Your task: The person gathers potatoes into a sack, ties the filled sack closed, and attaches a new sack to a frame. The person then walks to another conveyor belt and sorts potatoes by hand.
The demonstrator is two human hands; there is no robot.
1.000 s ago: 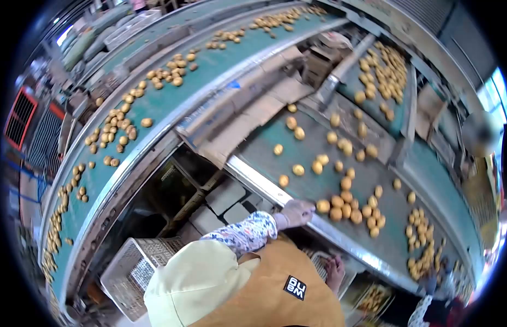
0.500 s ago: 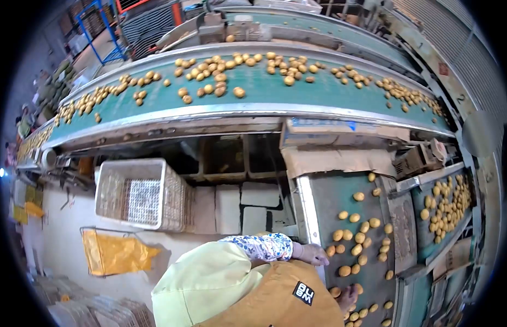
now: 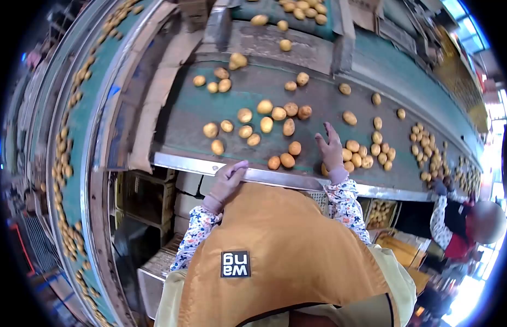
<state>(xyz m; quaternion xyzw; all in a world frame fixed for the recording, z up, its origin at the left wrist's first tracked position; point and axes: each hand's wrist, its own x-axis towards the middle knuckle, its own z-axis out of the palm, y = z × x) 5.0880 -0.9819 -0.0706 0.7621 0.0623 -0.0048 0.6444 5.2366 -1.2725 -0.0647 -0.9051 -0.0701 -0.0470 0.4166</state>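
My left hand (image 3: pixel 227 184) rests at the metal rim (image 3: pixel 188 163) of a conveyor belt (image 3: pixel 182 122), its fingers curled in; what they hold, if anything, is hidden. Reaching over the belt, my right hand (image 3: pixel 331 148) is open, with thumb and fingers apart. A cluster of yellow-brown potatoes (image 3: pixel 352 146) lies just right of that hand. Loose potatoes (image 3: pixel 266 125) are spread over the belt in front of both hands. Three more potatoes (image 3: pixel 287 160) lie near the rim between my hands.
A co-worker (image 3: pixel 455 220) stands farther along the belt at right, hands near piled potatoes (image 3: pixel 428 147). A second belt (image 3: pixel 68 201) carrying potatoes curves along the left. Crates (image 3: pixel 144 199) stand beneath the near edge. Cardboard (image 3: pixel 155 109) borders the belt's left end.
My view has swung right, bringing the potato belt across the front and a co-worker into sight. My right hand, earlier low among the potatoes, is now open above the belt.
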